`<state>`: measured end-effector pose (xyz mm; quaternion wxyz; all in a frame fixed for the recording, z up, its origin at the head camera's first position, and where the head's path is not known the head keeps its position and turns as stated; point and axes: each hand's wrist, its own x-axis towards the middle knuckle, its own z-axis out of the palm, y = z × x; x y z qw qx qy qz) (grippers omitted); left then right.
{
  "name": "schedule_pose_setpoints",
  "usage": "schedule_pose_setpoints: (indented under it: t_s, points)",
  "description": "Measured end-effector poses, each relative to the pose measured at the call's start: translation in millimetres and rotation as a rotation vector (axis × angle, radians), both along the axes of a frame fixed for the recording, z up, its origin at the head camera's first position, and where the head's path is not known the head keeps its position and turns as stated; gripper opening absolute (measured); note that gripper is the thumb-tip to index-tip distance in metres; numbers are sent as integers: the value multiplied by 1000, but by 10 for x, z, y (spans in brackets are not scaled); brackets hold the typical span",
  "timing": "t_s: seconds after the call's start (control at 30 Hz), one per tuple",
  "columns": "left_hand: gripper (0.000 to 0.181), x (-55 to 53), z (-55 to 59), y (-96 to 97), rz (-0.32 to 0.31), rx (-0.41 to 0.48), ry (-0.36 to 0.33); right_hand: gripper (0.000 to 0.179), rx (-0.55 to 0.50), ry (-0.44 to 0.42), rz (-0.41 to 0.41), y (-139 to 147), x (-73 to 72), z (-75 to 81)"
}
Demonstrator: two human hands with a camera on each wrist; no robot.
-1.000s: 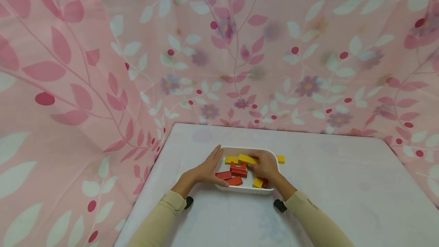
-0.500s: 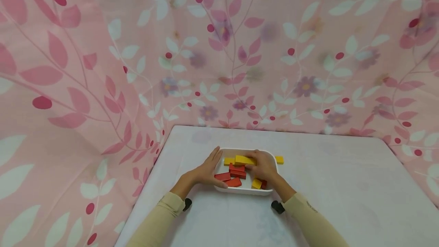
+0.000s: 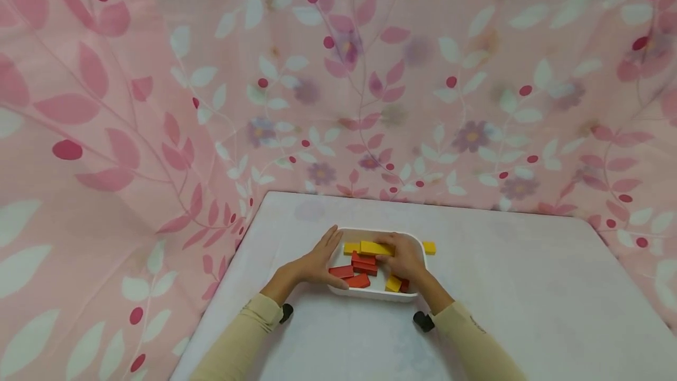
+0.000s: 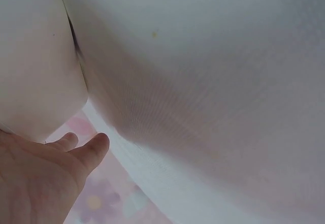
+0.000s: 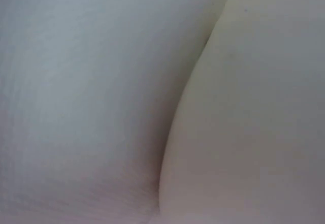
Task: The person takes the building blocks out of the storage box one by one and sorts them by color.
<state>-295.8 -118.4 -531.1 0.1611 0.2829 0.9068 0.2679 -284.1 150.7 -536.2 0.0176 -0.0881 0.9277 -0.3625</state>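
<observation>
A white plastic tray [image 3: 370, 294] holds several red and yellow toy blocks. My left hand [image 3: 318, 263] lies against its left side with fingers extended, the thumb at the front-left rim. In the left wrist view that hand [image 4: 38, 178] shows its fingers along the tray's outer wall [image 4: 35, 56]. Inside the tray, my right hand [image 3: 404, 256] pinches a long yellow block [image 3: 375, 248] near its right end. Just in front of it is a red arch block [image 3: 364, 258], with a red block [image 3: 358, 280] nearer the front. The right wrist view shows only tray wall [image 5: 244, 122] and cloth.
Beyond the tray's right rim lies another yellow block [image 3: 429, 248]. A small yellow block [image 3: 393, 283] sits in the front-right corner beside a dark red one. White cloth covers the table [image 3: 529, 287]; a pink floral curtain [image 3: 338, 104] hangs behind and at the left.
The long yellow block in my right hand has turned from slanted to nearly level and shifted slightly left. My left hand stays against the tray.
</observation>
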Motion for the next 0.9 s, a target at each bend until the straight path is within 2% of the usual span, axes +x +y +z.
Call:
schedule_pose_setpoints:
  t_s: [0.2, 0.53, 0.9]
  points:
    - [133, 5, 10, -4, -5, -8, 3, 40, -6, 21, -4, -21, 33, -19]
    - [130, 16, 4, -1, 4, -3, -1, 40, -18, 9, 2, -30, 51, 25]
    - [133, 9, -4, 2, 2, -31, 4, 41, -12, 94, 88, -9, 62, 31]
